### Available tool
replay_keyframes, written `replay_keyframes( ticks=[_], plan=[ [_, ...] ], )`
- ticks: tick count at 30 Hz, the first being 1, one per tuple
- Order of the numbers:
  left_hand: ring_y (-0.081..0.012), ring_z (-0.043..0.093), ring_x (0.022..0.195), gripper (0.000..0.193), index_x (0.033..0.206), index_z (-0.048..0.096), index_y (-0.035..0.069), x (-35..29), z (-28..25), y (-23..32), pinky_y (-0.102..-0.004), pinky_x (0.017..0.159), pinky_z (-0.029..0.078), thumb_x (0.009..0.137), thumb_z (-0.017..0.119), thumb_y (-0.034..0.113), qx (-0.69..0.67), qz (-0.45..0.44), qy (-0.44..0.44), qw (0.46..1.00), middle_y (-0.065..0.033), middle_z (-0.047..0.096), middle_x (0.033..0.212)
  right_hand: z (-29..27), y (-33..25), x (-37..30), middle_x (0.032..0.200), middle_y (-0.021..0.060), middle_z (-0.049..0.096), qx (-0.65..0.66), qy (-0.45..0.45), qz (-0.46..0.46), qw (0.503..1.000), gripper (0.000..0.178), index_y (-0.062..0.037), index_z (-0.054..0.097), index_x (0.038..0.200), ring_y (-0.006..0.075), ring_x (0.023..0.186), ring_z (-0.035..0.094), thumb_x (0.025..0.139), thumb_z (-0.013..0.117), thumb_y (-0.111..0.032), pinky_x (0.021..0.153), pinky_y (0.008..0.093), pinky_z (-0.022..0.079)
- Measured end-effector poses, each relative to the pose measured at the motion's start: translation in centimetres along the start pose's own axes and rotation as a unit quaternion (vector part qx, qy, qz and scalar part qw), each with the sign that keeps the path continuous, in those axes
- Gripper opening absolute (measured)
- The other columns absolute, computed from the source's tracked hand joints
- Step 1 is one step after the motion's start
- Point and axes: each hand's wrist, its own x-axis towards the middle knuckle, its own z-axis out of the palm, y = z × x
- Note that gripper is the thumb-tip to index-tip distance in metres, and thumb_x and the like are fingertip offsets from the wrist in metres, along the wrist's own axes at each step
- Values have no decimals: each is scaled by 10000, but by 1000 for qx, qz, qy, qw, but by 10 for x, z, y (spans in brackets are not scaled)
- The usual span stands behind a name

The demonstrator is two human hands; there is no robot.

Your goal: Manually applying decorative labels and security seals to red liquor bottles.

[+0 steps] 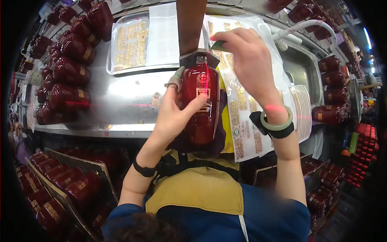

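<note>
A dark red glass bottle (201, 117) with gold decoration lies in front of me, its neck pointing away against a dark bracket. My left hand (173, 111) grips it from the left, the thumb pressing on the gold label (202, 93) and the fingers along its side. Fingertip covers show on that hand. Above and right of the bottle, my right hand (250, 56) pinches a small flat dark green piece (219, 46), perhaps a scraper; its exact kind is unclear. A thin red light line runs down the bottle. Beneath my right arm lies a sheet of gold stickers (246, 121).
Red bottles (70, 72) stand in rows at the left on the metal worktop (129, 97). A tray (111, 60) at the back left holds another sticker sheet (132, 44). At right are a sink (310, 66), a white pipe (310, 24) and more bottles (330, 97). Bottle racks (72, 181) sit below.
</note>
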Motion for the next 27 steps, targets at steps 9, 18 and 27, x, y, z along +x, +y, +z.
replay_keyframes(
  ticks=[9, 18, 27],
  plan=[
    [-196, 498, 1361, 647, 1570, 260, -65, -19, -3, -2, -353, 1144, 412, 1034, 598, 72, -103, -9, -18, 995, -162, 468, 1518, 16, -55, -104, 801, -85, 378, 570, -54, 431, 698, 728, -76, 425, 1531, 10, 717, 395, 912, 802, -146, 696, 170, 377],
    [-216, 500, 1367, 696, 1563, 246, -88, -18, -2, 0, -359, 1132, 437, 994, 634, 10, -88, 5, -32, 996, -199, 454, 1523, 27, -67, -112, 823, -84, 389, 576, -18, 421, 700, 838, -118, 376, 1568, 9, 732, 414, 870, 838, -105, 691, 158, 382],
    [-211, 519, 1345, 664, 1550, 276, -98, -17, -5, -4, -355, 1117, 450, 1002, 630, 26, -84, 16, -28, 996, -194, 487, 1491, 26, -69, -110, 811, -85, 395, 568, -19, 426, 704, 837, -116, 389, 1562, 8, 732, 415, 860, 843, -95, 693, 163, 381]
  ],
)
